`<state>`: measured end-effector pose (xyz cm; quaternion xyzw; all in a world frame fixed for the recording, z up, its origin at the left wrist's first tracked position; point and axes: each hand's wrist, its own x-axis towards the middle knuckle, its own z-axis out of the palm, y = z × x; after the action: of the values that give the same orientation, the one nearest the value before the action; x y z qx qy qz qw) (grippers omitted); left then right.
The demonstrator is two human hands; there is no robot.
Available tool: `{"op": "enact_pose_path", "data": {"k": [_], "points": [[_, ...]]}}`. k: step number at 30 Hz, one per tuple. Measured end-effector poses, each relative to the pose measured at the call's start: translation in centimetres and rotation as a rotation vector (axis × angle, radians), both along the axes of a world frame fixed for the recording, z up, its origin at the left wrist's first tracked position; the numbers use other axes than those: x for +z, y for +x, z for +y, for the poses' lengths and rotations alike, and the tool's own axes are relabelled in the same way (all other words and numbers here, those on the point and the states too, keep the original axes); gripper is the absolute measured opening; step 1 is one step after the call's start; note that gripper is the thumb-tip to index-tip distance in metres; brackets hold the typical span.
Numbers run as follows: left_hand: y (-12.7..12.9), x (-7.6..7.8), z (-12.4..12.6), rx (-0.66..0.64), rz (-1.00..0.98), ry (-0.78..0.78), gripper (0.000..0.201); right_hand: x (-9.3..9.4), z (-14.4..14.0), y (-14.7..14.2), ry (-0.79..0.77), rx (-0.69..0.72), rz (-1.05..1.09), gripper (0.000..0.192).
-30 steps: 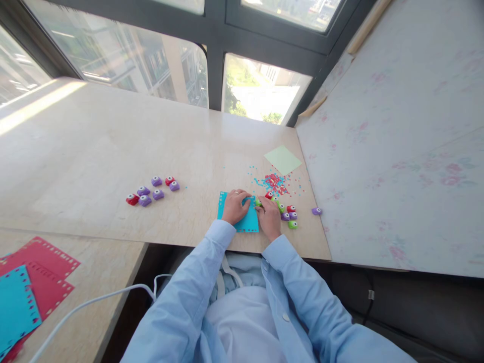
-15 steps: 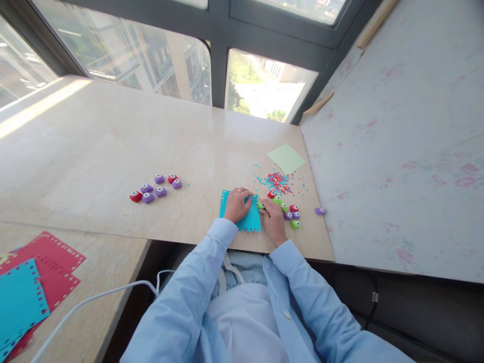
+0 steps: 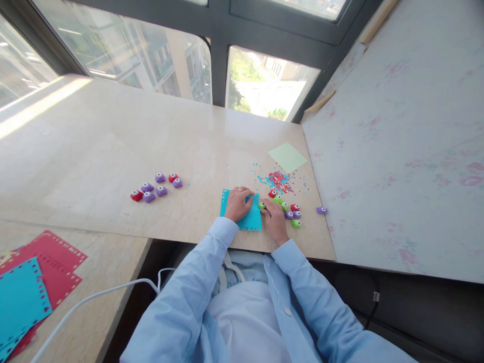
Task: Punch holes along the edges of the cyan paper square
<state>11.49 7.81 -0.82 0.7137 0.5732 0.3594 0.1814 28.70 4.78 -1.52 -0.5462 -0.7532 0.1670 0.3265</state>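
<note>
My left hand (image 3: pixel 239 204) lies on a square of blue paper (image 3: pixel 250 220), pressing it to the tabletop with bent fingers. Small punched holes run along the paper's edges. At the paper's right edge, my right hand (image 3: pixel 275 220) grips a small green craft punch (image 3: pixel 262 205) between thumb and fingers. Part of that punch is hidden by the fingers. Close beyond the right hand sits a group of red, green and purple craft punches (image 3: pixel 295 207). Past them lies a pile of red and blue paper bits (image 3: pixel 279 181).
More purple and red craft punches (image 3: pixel 148 196) stand to the left. A single purple punch (image 3: pixel 321 210) is near the wall. A pale green sheet (image 3: pixel 288 157) lies at the back right. Punched red sheets (image 3: pixel 62 247) and blue sheets (image 3: pixel 22 292) overlap at lower left, beside a white cable (image 3: pixel 109 291).
</note>
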Motion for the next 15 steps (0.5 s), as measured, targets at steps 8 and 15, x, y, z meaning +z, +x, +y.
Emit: {"op": "enact_pose_path", "data": {"k": [8, 15], "points": [[0.1, -0.2, 0.0, -0.001, 0.008, 0.017, 0.015, 1.3, 1.4, 0.7, -0.121, 0.175, -0.064, 0.042], [0.0, 0.0, 0.0, -0.016, 0.015, -0.007, 0.015, 2.0, 0.8, 0.9, -0.175, 0.2, -0.01, 0.036]]}}
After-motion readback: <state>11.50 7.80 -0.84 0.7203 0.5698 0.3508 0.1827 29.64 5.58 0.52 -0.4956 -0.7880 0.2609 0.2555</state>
